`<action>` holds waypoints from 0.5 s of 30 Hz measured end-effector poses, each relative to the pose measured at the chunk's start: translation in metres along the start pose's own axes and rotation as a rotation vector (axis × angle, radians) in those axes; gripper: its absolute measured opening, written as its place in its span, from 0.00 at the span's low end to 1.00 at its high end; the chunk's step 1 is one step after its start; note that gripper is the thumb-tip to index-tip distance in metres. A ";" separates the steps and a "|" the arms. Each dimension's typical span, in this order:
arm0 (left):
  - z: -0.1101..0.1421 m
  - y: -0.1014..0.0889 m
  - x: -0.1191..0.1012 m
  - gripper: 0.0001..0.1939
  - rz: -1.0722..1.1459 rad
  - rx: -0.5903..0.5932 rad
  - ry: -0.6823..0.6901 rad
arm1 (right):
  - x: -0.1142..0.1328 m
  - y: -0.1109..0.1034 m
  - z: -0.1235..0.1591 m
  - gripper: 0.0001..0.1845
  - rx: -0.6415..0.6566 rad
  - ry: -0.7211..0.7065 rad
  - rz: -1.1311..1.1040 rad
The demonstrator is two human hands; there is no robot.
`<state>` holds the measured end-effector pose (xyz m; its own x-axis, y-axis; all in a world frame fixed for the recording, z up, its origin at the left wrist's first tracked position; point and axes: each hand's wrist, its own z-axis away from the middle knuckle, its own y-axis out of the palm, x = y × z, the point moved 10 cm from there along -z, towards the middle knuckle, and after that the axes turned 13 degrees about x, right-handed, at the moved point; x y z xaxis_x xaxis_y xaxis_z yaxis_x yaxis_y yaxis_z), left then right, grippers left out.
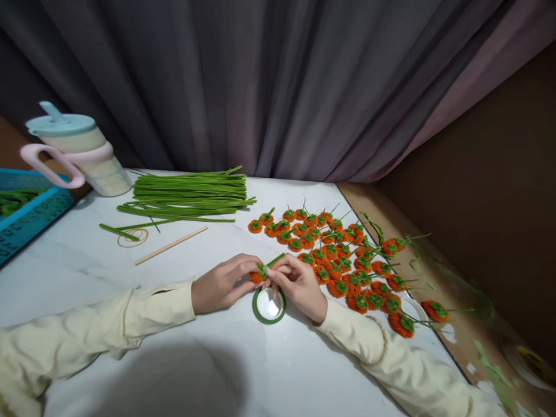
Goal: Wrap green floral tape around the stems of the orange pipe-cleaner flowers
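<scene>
Between my two hands, above the table, is a small orange pipe-cleaner persimmon with a green top. My left hand is closed around its orange body. Fingers of my right hand pinch the green stem that sticks up from it toward the upper right. Just below the fingertips, a roll of green tape lies flat on the table. Many similar orange persimmons with green tops are spread to the right of my right hand, some with thin wire stems.
Green pipe cleaners lie in a bundle at the back. A wooden stick and rubber bands are at the left, near a lidded tumbler and a blue basket. Behind the white table hangs a grey curtain.
</scene>
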<state>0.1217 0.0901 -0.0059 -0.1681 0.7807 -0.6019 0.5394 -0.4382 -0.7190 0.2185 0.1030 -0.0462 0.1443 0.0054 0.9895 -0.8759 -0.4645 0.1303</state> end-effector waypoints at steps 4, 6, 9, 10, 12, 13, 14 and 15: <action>0.000 -0.001 -0.004 0.14 -0.017 0.001 0.026 | -0.001 0.001 -0.001 0.14 0.014 0.003 0.006; 0.000 -0.002 -0.004 0.16 -0.018 -0.011 0.031 | -0.001 0.002 -0.001 0.14 0.023 0.003 0.012; 0.001 -0.003 -0.002 0.16 -0.011 -0.018 0.008 | -0.002 0.002 0.000 0.14 0.034 0.012 0.026; 0.001 -0.002 -0.001 0.16 -0.012 -0.017 0.001 | -0.002 0.003 0.000 0.15 0.037 0.015 0.031; 0.001 -0.002 0.000 0.16 -0.022 -0.012 -0.004 | -0.002 0.003 0.000 0.15 0.045 0.015 0.036; 0.001 -0.001 -0.001 0.16 -0.031 -0.008 0.001 | -0.002 0.004 0.000 0.15 0.050 0.013 0.040; 0.001 -0.001 -0.002 0.15 -0.042 -0.001 0.008 | -0.001 0.004 0.000 0.15 0.053 0.010 0.044; 0.000 -0.001 -0.004 0.15 -0.056 0.008 0.017 | -0.001 0.004 0.000 0.15 0.055 0.008 0.048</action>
<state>0.1217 0.0874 -0.0034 -0.1839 0.8115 -0.5547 0.5231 -0.3970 -0.7542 0.2149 0.1014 -0.0465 0.0984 -0.0111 0.9951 -0.8549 -0.5127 0.0788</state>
